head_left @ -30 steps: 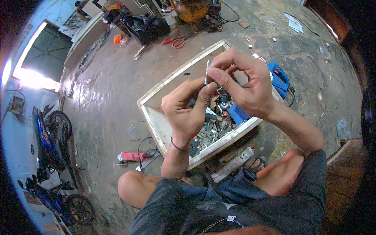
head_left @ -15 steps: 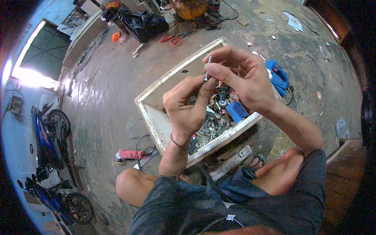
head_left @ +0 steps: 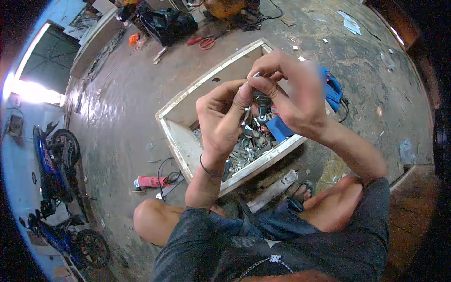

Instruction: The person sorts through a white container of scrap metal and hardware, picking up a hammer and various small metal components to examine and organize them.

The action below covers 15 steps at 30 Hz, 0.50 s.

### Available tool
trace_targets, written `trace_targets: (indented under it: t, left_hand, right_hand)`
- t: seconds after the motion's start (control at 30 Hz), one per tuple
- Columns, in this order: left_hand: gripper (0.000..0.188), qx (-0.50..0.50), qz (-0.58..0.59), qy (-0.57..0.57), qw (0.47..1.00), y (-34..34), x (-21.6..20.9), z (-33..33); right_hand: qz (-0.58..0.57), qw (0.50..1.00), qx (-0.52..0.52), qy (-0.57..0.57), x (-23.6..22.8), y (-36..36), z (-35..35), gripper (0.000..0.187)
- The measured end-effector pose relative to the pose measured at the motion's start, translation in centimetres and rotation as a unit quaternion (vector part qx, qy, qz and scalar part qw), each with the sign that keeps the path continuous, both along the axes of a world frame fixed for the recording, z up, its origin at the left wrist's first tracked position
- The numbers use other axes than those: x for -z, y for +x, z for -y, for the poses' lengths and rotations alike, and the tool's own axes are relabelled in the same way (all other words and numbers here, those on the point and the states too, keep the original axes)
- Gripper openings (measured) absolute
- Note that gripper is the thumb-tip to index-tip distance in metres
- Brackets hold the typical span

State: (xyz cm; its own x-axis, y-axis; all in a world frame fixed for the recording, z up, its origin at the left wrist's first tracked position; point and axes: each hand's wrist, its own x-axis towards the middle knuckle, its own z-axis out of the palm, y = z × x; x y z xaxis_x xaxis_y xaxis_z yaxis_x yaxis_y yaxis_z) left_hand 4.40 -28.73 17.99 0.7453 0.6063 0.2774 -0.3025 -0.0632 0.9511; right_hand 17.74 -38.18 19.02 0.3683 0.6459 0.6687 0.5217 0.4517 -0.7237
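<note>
My left hand (head_left: 218, 115) and my right hand (head_left: 303, 101) meet above a wooden box, thumbs and fingertips pinched together. Between the fingertips is a small silver screw (head_left: 256, 74), mostly covered by them. A second thin silver piece (head_left: 246, 113) shows just below my left thumb; whether that hand holds it I cannot tell. Under the hands, the pale-rimmed box (head_left: 263, 164) holds a heap of small metal parts (head_left: 246, 149), a blue block-like item (head_left: 279, 129) and a dark tool with a round metal end (head_left: 263, 117).
A red angle grinder (head_left: 155, 181) with a black cord lies left of the box. Beyond the box are red-handled pliers (head_left: 206, 43) and a black bag (head_left: 169, 26). To its right sits a blue power tool (head_left: 332, 89). A blue motorbike (head_left: 56, 164) stands far left.
The screw, upright and plainly visible before, is now tilted and mostly hidden by my fingertips. My hands have closed in around it. The whole view has shifted slightly.
</note>
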Motion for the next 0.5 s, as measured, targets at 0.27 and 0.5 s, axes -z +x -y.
trace_targets:
  t: [0.27, 0.5]
  left_hand:
    - [0.032, 0.031, -0.020, -0.060, 0.998, 0.5, 0.6, -0.4]
    - [0.035, 0.147, -0.036, -0.167, 0.974, -0.2, -0.1, -1.0]
  right_hand:
    - [0.160, 0.985, 0.036, 0.049, 0.4, 1.7, -0.4, 0.011]
    - [0.204, 0.978, 0.013, 0.037, -0.2, 2.2, -0.3, 0.010]
